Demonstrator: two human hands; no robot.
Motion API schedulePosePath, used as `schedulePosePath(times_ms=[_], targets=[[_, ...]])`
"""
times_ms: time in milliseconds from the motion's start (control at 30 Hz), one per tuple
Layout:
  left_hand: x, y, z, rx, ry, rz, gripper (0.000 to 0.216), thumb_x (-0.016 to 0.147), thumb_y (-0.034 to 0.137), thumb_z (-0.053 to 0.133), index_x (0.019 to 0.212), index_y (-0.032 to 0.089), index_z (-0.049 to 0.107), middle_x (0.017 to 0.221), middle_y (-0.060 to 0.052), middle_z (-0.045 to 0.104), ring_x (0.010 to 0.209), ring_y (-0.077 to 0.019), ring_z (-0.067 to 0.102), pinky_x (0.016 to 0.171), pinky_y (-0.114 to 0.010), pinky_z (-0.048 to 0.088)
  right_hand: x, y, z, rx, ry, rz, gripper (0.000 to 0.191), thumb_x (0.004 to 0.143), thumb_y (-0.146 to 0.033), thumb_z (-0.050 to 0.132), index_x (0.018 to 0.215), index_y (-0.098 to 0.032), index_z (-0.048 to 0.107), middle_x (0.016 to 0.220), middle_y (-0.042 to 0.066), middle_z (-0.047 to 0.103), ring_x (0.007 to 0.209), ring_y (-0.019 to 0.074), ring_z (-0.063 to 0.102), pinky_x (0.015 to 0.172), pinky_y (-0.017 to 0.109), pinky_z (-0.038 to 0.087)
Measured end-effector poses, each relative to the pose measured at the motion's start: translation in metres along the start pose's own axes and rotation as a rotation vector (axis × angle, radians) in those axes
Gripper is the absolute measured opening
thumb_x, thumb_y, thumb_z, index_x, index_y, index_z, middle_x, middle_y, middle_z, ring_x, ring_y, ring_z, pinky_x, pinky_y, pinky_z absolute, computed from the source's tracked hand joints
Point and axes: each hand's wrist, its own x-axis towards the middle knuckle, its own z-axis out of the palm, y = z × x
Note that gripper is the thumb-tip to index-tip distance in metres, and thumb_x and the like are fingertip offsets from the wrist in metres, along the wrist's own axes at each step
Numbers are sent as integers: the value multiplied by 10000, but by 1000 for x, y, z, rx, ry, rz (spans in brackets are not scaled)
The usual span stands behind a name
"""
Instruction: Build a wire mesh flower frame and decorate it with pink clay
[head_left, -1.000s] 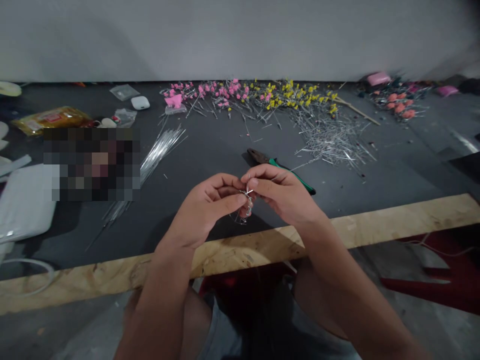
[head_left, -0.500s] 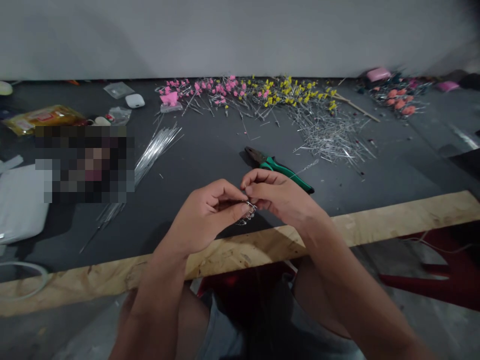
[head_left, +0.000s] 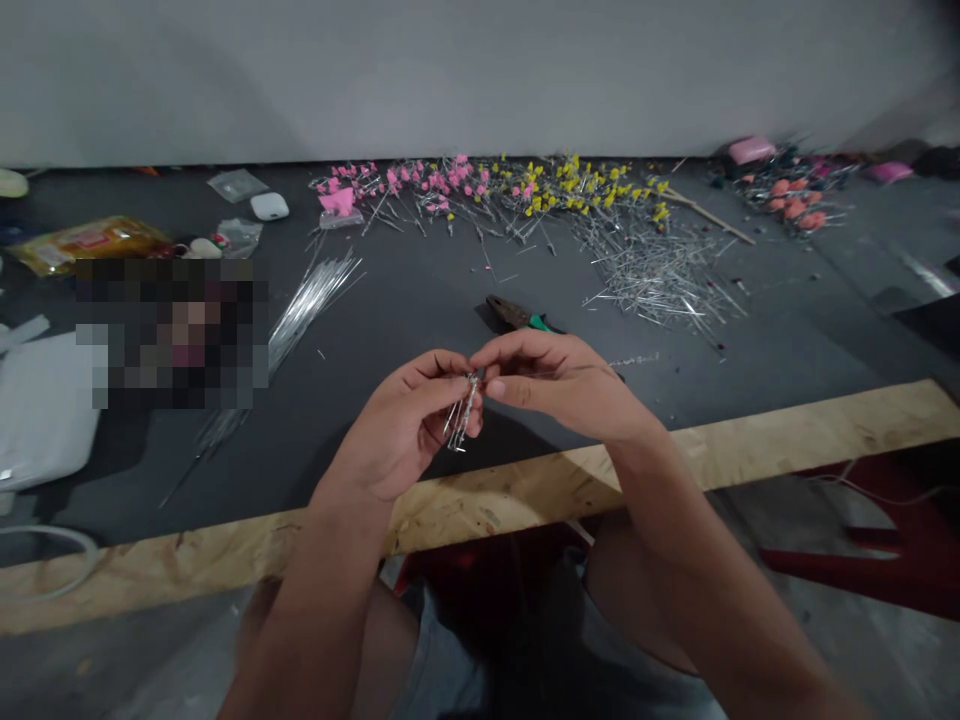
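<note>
Left hand (head_left: 409, 425) is pinching the twisted wire bundle (head_left: 460, 418) between thumb and fingers. Right hand (head_left: 559, 385) is curling at the bundle's upper end; cannot tell if gripping. Bundle is hanging above the counter (head_left: 420, 290), between hands, long axis slanting toward wearer and slightly left. Pliers (head_left: 508, 311) are lying beyond right hand. No lettering is reading legibly.

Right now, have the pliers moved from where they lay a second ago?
No, neither way: the pliers keep their place against the loose wire pile; the right hand now hides more of them.
</note>
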Motion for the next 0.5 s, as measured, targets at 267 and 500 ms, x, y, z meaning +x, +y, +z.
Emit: schedulePosePath(times_ms=[267,500], targets=[[6,-8,0,166,147,39,86,802,234,640,789,158,602,600,20,574,519,-70,533,488,-176,430,6,-1,-3,-479,86,-8,195,854,-315,611,976,-186,692,967,31,706,905,147,638,795,276,492],[8,-18,-3,484,151,115,252,722,259,716,943,171,632,778,-3,642,665,-115,583,616,-238,465,11,4,-4,-639,121,37,198,878,-311,564,904,-174,705,872,27,716,802,147,640,702,264,467]])
